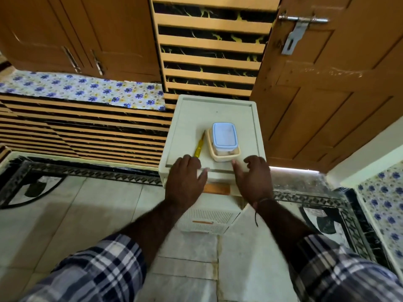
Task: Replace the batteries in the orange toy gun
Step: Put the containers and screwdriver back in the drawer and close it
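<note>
Head view, white drawer unit (192, 118) on tiled floor (65, 214), wooden door (327, 94), both hands slack, empty.

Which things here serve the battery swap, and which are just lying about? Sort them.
Likely for the job:
yellow screwdriver on the drawer unit
lidded container in a cream tray; contents unclear
left hand, right hand at the unit's front edge

Just there:
door latch
floral cloth

No toy gun in view.
</note>
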Demonstrator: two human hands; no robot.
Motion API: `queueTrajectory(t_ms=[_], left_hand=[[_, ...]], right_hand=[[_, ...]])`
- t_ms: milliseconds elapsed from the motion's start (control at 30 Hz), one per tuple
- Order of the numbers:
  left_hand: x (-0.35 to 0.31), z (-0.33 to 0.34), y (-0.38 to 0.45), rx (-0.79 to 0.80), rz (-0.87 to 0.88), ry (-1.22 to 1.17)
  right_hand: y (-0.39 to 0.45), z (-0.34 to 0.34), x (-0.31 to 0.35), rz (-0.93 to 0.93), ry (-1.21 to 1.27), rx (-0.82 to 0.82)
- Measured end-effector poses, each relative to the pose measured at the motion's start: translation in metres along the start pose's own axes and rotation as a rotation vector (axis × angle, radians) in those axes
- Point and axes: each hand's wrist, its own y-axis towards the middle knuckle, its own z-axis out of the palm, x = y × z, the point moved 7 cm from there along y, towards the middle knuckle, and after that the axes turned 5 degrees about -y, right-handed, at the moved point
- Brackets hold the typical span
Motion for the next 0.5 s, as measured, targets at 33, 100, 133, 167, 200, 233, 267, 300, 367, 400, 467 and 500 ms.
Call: queueTrajectory(t_ms=[33,100,133,167,200,233,267,300,367,400,467,500], left_hand=[[0.004,0.0,0.013,-0.003,-0.081,-0.031],[0.015,0.012,0.042,0.125,-0.294,-0.072],[0.02,0.021,0.055,0.216,-0.39,-0.099],[0.023,0.029,0.067,0.303,-0.45,-0.123],[0.024,0.035,0.079,0.376,-0.465,-0.139],[0.023,0.042,0.087,0.446,-0.443,-0.142],[0.021,0.049,0.094,0.514,-0.399,-0.129],[0.02,0.054,0.098,0.559,-0.355,-0.109],[0.022,0.061,0.1,0.571,-0.325,-0.062],[0.025,0.063,0.1,0.547,-0.321,-0.042],[0.024,0.064,0.094,0.51,-0.311,-0.024],[0.023,0.065,0.09,0.506,-0.322,-0.013]], right_hand=[[0.014,0.0,-0.001,0.086,0.094,0.04],[0.039,0.005,0.0,0.259,0.242,0.145],[0.049,0.007,0.004,0.318,0.282,0.209],[0.056,0.011,0.007,0.352,0.324,0.279],[0.061,0.015,0.011,0.378,0.374,0.336],[0.064,0.019,0.014,0.407,0.437,0.384],[0.066,0.024,0.016,0.434,0.49,0.414],[0.068,0.028,0.017,0.446,0.511,0.434],[0.067,0.034,0.017,0.474,0.542,0.448],[0.065,0.036,0.017,0.496,0.579,0.445],[0.059,0.039,0.017,0.54,0.665,0.434],[0.057,0.04,0.016,0.551,0.69,0.428]])
